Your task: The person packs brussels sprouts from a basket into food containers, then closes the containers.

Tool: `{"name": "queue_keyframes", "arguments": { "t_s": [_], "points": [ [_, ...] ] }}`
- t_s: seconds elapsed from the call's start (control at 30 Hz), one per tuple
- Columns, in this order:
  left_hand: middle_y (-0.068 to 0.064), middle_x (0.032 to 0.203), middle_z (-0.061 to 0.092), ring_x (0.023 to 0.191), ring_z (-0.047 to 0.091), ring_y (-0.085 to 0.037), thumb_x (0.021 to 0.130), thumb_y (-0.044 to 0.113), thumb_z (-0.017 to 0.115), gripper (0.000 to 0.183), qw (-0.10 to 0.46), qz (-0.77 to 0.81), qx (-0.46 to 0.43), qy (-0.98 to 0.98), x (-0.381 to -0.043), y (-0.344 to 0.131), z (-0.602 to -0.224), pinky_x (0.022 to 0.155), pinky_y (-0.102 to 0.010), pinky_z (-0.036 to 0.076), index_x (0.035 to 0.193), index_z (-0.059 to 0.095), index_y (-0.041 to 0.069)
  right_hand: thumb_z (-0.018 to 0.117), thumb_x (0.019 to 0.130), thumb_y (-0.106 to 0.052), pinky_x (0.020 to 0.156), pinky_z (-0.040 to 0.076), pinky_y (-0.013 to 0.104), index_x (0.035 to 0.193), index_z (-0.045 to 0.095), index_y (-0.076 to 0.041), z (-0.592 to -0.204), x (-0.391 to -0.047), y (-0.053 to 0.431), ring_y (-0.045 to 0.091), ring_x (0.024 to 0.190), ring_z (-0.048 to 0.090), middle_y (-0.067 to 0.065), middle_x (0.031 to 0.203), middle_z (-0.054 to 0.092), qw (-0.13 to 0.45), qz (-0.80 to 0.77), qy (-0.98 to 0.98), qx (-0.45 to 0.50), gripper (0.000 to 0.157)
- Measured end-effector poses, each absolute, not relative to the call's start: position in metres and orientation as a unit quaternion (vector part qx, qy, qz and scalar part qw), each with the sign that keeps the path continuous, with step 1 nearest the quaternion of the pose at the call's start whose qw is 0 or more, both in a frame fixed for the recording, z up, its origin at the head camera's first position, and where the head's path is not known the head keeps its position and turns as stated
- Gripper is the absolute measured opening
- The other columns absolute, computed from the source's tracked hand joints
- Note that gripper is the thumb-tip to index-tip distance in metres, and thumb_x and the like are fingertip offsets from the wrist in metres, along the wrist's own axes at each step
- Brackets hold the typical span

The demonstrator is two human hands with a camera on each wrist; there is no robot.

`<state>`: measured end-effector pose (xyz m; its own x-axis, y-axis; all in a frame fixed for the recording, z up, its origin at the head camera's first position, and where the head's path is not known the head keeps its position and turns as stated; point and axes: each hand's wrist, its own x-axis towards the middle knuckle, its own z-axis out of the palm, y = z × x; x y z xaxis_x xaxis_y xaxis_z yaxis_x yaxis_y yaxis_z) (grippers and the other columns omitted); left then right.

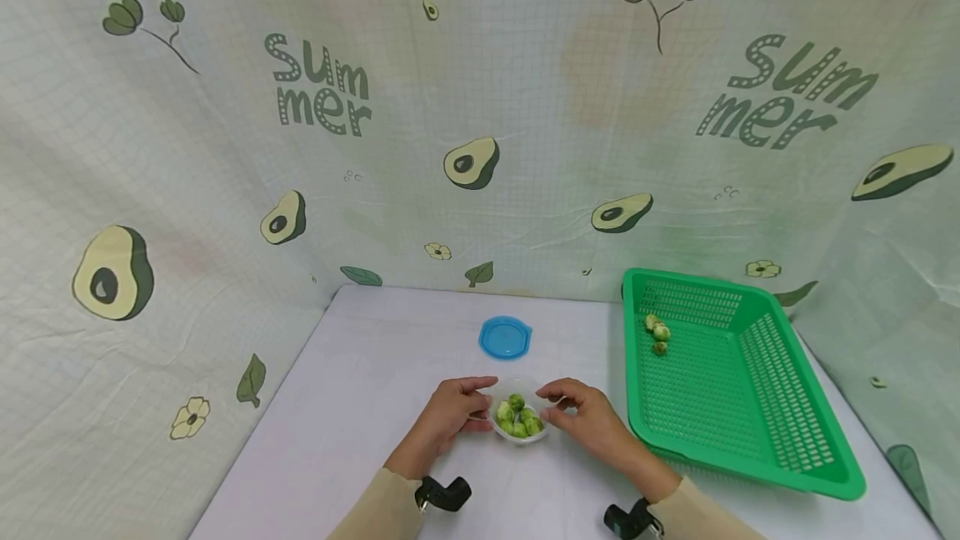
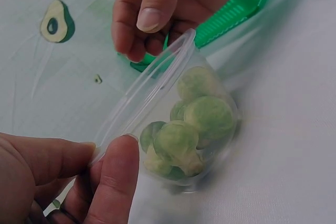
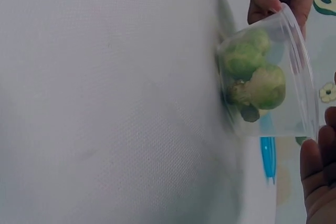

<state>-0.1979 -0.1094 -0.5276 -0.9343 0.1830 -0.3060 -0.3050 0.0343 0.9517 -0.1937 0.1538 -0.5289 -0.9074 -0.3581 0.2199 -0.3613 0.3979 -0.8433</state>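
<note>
A round clear plastic container [image 1: 519, 441] stands on the table in front of me. Several green Brussels sprouts [image 2: 210, 118] lie inside it and show through its wall. At the container's left side, my left hand [image 1: 452, 409] pinches the rim between thumb and fingers. My right hand [image 1: 588, 419] is on the opposite side, its loosely bent fingers right at the rim. The left wrist view shows that hand's thumb close above the rim, not gripping it. Behind the container lies a blue lid [image 1: 506, 337], flat on the table.
On the right stands a large green plastic basket [image 1: 757, 457] with slotted walls. A few more sprouts [image 1: 660, 332] sit inside near its left wall. A white cloth covers the table [image 1: 360, 407], and a cloth printed with avocados [image 1: 471, 163] hangs around it.
</note>
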Motion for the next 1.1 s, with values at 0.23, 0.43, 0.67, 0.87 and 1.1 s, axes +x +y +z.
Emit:
{"name": "queue_keyframes", "arguments": {
  "t_s": [0.23, 0.43, 0.67, 0.87, 1.1],
  "points": [
    [-0.015, 0.096, 0.067, 0.078, 0.064, -0.016, 0.1, 0.005, 0.066, 0.043, 0.178, 0.697, -0.046, 0.694, -0.198, -0.11, -0.528, 0.072, -0.032, 0.067, 0.143, 0.066, 0.004, 0.079, 0.093, -0.006, 0.082, 0.06, 0.029, 0.117, 0.076, -0.006, -0.521, -0.191, 0.149, 0.031, 0.101, 0.067, 0.017, 0.116, 0.074, 0.016, 0.512, -0.838, 0.187, 0.025],
    [-0.014, 0.095, 0.066, 0.077, 0.064, -0.015, 0.1, 0.003, 0.066, 0.043, 0.18, 0.699, -0.047, 0.69, -0.197, -0.11, -0.527, 0.072, -0.032, 0.067, 0.143, 0.066, 0.004, 0.081, 0.091, -0.006, 0.076, 0.06, 0.029, 0.114, 0.077, -0.015, -0.509, -0.188, 0.145, 0.016, 0.096, 0.066, 0.009, 0.114, 0.075, 0.035, 0.512, -0.843, 0.16, 0.025],
    [-0.014, 0.095, 0.066, 0.076, 0.064, -0.015, 0.1, 0.003, 0.066, 0.043, 0.179, 0.7, -0.046, 0.689, -0.197, -0.11, -0.527, 0.071, -0.032, 0.067, 0.142, 0.066, 0.004, 0.083, 0.09, -0.007, 0.075, 0.06, 0.025, 0.111, 0.078, -0.015, -0.488, -0.181, 0.145, 0.016, 0.094, 0.067, 0.001, 0.108, 0.075, 0.091, 0.505, -0.843, 0.162, 0.023],
    [-0.016, 0.098, 0.067, 0.077, 0.064, -0.016, 0.1, 0.004, 0.066, 0.043, 0.179, 0.697, -0.049, 0.692, -0.197, -0.109, -0.528, 0.071, -0.032, 0.067, 0.142, 0.066, 0.005, 0.082, 0.089, -0.003, 0.076, 0.06, 0.025, 0.111, 0.077, -0.013, -0.464, -0.178, 0.155, 0.015, 0.092, 0.068, 0.001, 0.106, 0.074, 0.147, 0.494, -0.832, 0.206, 0.024],
    [-0.016, 0.098, 0.067, 0.077, 0.064, -0.016, 0.1, 0.004, 0.066, 0.043, 0.18, 0.697, -0.047, 0.693, -0.196, -0.11, -0.527, 0.072, -0.031, 0.067, 0.143, 0.066, 0.005, 0.078, 0.093, -0.002, 0.08, 0.057, 0.019, 0.115, 0.076, -0.011, -0.436, -0.184, 0.18, 0.003, 0.096, 0.064, 0.004, 0.11, 0.073, 0.163, 0.485, -0.834, 0.205, 0.024]
  ]
}}
